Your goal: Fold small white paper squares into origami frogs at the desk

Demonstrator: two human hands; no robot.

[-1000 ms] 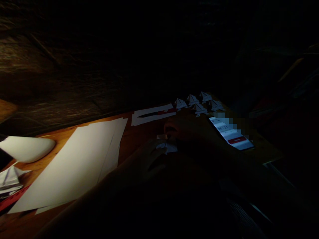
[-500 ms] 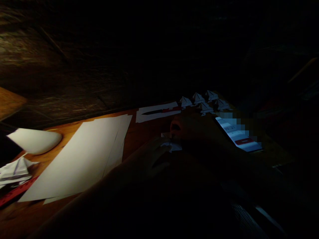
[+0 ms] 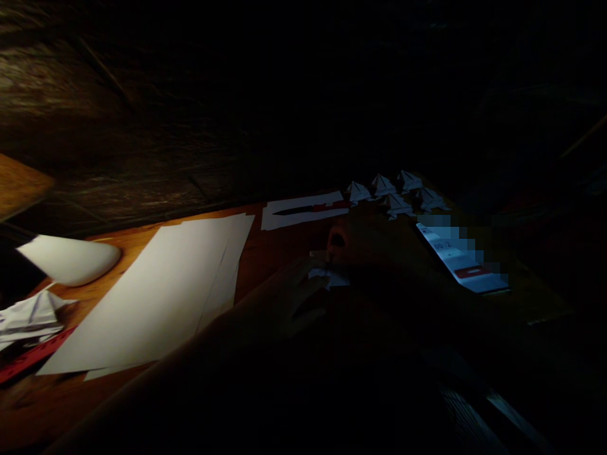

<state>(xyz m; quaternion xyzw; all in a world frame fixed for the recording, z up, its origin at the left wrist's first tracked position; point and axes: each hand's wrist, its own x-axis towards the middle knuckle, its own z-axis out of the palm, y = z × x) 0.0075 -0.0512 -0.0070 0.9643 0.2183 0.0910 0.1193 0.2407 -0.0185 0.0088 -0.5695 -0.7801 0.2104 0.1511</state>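
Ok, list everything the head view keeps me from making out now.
All in the head view:
Small white folded paper: partly covered by the left hand.
Right hand: darkness hides its exact grip.
Lit rectangular phone: right side lost to pixelation.
Flat red strip: left end cut off by the picture's left edge.
Angular white paper piece: likewise cut off.

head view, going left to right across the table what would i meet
Folded white paper piece → large white paper sheets → left hand → right hand → lit smartphone.
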